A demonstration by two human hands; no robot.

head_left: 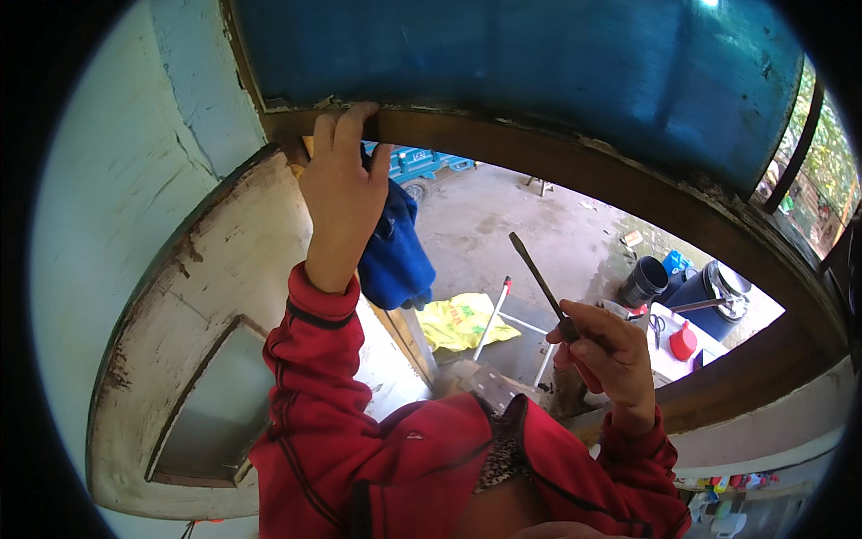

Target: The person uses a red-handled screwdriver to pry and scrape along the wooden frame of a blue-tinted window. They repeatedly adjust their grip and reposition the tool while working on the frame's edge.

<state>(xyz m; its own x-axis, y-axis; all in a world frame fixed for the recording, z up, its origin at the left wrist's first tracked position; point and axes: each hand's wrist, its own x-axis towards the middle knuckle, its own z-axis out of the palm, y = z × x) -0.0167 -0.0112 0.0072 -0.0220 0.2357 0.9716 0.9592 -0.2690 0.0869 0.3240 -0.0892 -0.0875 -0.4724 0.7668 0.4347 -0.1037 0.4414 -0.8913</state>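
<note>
My left hand (346, 193) reaches up to a brown wooden crossbar (503, 144) beneath a blue glass pane (521, 58). Its fingers curl over the bar, with the thumb lower down. A dark blue cloth (395, 256) hangs just behind this hand; whether the hand also holds it cannot be made out. My right hand (611, 355) is closed round the red handle of a flat-blade screwdriver (539, 278). The dark metal shaft points up and to the left, its tip apart from the frame.
A worn, cream-coloured door (180, 332) stands open at the left. Through the opening below are a yellow sack (467, 321), a white metal frame with red tips (489, 323), a black bucket (644, 280), a blue barrel (700, 305) and scissors (657, 331) beside a red object (682, 341).
</note>
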